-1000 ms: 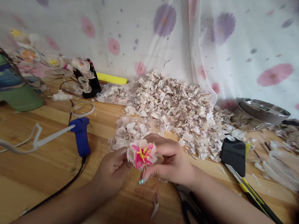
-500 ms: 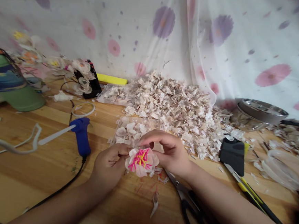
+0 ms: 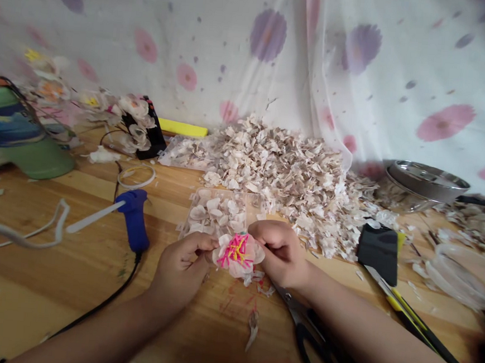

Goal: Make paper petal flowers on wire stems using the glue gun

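Between my hands is a handmade flower (image 3: 237, 255) with pale petals and a pink and yellow centre, facing me. My left hand (image 3: 186, 261) pinches its left edge between thumb and fingers. On the other side, my right hand (image 3: 281, 254) has its fingers closed on the flower's right petals. Just behind the flower lies a clear compartment box (image 3: 255, 205) with loose whitish petals (image 3: 217, 213) in it. Black-handled scissors (image 3: 299, 320) rest on the table under my right forearm, their tips close to that hand.
A large heap of dried petals (image 3: 285, 173) fills the back. On the left are a blue glue gun (image 3: 135, 220) with its cable, a green bottle (image 3: 38, 160) and finished flowers (image 3: 134, 114). A utility knife (image 3: 412, 318), black scraper (image 3: 377, 253) and metal pan (image 3: 427, 179) are on the right.
My right hand's raised, curved fingers have come down and closed on the flower's right petals. The flower has shifted slightly right and up, with my left hand still on it.
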Tool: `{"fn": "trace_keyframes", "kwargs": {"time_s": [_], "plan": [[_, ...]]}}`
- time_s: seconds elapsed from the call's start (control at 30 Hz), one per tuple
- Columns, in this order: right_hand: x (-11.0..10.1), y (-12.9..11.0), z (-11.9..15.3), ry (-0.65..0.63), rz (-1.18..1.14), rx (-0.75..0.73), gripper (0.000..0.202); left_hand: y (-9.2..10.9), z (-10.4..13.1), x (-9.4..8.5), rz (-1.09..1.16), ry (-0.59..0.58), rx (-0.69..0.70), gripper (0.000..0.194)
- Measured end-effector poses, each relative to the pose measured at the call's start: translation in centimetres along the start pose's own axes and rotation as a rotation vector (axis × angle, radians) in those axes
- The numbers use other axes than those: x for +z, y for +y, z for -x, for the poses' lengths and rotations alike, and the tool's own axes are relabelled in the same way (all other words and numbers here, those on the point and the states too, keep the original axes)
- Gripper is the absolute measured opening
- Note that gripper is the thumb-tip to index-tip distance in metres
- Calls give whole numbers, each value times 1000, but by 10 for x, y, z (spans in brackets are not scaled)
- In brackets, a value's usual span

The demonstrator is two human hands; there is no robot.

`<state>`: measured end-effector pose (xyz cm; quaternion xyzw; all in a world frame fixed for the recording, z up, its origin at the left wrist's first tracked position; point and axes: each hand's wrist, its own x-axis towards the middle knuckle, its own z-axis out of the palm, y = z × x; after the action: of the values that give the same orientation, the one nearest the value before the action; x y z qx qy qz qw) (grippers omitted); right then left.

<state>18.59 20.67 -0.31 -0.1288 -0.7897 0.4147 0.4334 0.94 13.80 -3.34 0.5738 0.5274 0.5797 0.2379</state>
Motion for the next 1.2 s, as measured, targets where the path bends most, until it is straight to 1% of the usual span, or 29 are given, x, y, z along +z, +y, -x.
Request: {"fn": "trace_keyframes", "kwargs": {"time_s": [0.07,0.13,0.23,0.33,0.4,0.57,0.63,0.7,0.8,0.93,1.0,1.07,1.2], "plan": [[0,-1,0,-16,16,-6,51,-2,1,0,-6,-4,-3,11],[0,0,0,-24,-17,4,48,-3,1,0,-16,-9,-10,12],[1,3,-1,-52,-81,-8,39,-3,2,0,-23,-10,-13,13],[3,5,-2,-58,-35,-51,29,-2,2,-1,-25,-4,-21,12],[4,4,-2,-26,37,-68,25,-2,0,-2,-27,8,-31,13],[3,1,-1,117,188,-43,16,-1,-2,-2,-15,14,-31,12],[3,1,-1,158,203,-22,18,0,-2,-1,-3,10,-26,10],[3,1,-1,174,181,37,17,0,-2,0,6,3,-29,9],[2,2,-1,126,132,129,15,-1,-2,0,11,-14,-56,6],[2,4,-1,-10,174,139,24,-4,-2,0,20,-53,-123,8],[2,6,-1,-67,185,164,24,-5,-2,0,31,-58,-131,8],[3,8,-1,-82,185,204,21,-5,-3,0,39,-62,-137,7],[5,10,-2,-45,212,227,19,-4,-3,0,44,-69,-141,7]]}}
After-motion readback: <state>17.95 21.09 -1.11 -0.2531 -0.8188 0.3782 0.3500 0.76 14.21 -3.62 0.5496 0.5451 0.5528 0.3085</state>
